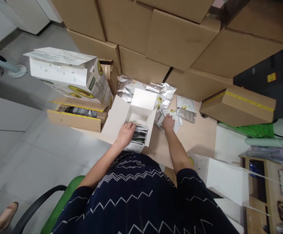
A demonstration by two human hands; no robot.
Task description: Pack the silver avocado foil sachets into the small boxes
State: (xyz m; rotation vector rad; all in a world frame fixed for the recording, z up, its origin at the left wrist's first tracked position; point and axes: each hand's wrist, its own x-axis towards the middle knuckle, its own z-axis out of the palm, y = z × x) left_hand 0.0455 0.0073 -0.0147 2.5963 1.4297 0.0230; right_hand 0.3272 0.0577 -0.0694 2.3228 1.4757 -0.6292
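Observation:
An open white box (141, 113) stands on the table in front of me, its flaps spread. Several sachets (139, 135) are lined up on edge in its near half; its far half shows bare cardboard. My left hand (127, 133) is closed over the box's left wall, with the fingertips against the row of sachets. To the right of the box, my right hand (168, 123) reaches down with bent fingers closed on a white-and-silver sachet (178, 121) in a loose pile. More silver sachets (167, 94) lie behind the box.
Large cardboard boxes (131, 61) form a wall at the back. A printed avocado carton (65, 74) stands at left, above an open cardboard box (75, 122). A taped cardboard box (239, 107) sits at right, a white box (226, 178) lower right. A green chair (63, 201) is behind me.

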